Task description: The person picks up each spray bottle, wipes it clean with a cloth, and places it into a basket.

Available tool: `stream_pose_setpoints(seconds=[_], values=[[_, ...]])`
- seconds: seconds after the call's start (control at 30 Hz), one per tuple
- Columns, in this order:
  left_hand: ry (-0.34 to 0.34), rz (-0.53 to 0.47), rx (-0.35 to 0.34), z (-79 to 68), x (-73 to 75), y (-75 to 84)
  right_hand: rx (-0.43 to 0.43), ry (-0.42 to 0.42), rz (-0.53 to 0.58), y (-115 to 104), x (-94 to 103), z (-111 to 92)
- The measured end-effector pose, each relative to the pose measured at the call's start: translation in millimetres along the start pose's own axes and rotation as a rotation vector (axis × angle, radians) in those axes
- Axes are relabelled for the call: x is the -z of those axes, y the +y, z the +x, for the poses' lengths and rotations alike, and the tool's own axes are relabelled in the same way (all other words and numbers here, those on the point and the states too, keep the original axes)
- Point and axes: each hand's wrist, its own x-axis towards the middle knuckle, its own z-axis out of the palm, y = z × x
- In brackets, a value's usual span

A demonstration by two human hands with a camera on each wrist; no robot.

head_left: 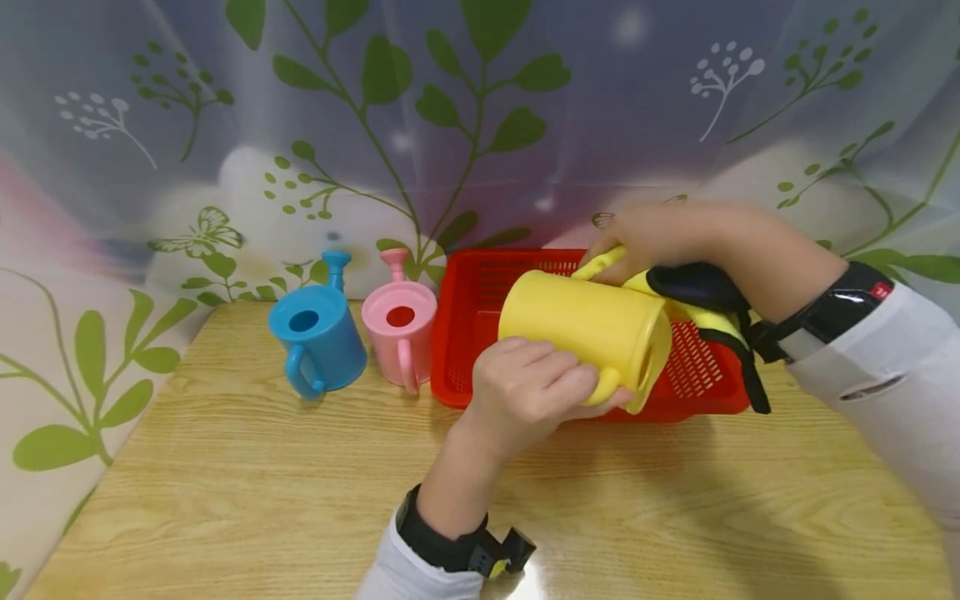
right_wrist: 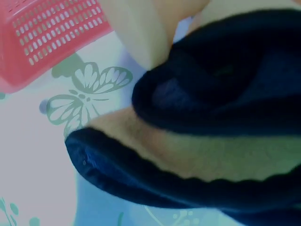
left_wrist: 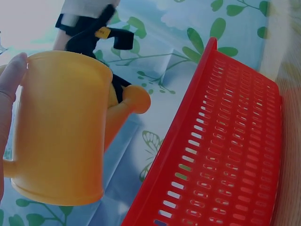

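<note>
My left hand (head_left: 525,387) grips a yellow watering can (head_left: 577,321) by its handle. The can is tipped on its side over the red basket (head_left: 442,367), its top facing right. Behind the can, my right hand (head_left: 637,242) is at the spout side and holds yellow fabric with black edging, which looks like gloves (head_left: 701,287). Its fingertips are partly hidden by the can. Up close in the right wrist view, the black-edged openings of the gloves (right_wrist: 202,155) hang beside the fingers. The can's rounded spout end (left_wrist: 138,100) shows in the left wrist view.
A blue watering can (head_left: 330,342) and a pink watering can (head_left: 405,346) stand upright left of the basket on the wooden table (head_left: 247,483). A leaf-patterned cloth (head_left: 360,158) hangs behind the table.
</note>
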Motion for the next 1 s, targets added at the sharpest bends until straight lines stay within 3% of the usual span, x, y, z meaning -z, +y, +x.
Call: stream_pose_setpoints(seconds=[0.13,0.5,0.8,1.0], values=[[-0.014,0.000,0.008,-1.5,0.1,-2.9,-0.036,0.002,-0.016,-1,-4.2,-4],[-0.025,0.006,0.028,-2.4,2.1,-5.9,-0.094,0.021,-0.219,9,-12.4,-17],[-0.027,0.004,0.035,-2.7,1.1,-6.7,-0.243,0.053,-0.395,6,-13.0,-26],[-0.022,0.008,0.042,-3.5,2.8,-9.3,-0.263,0.088,-0.448,4,-11.1,-31]])
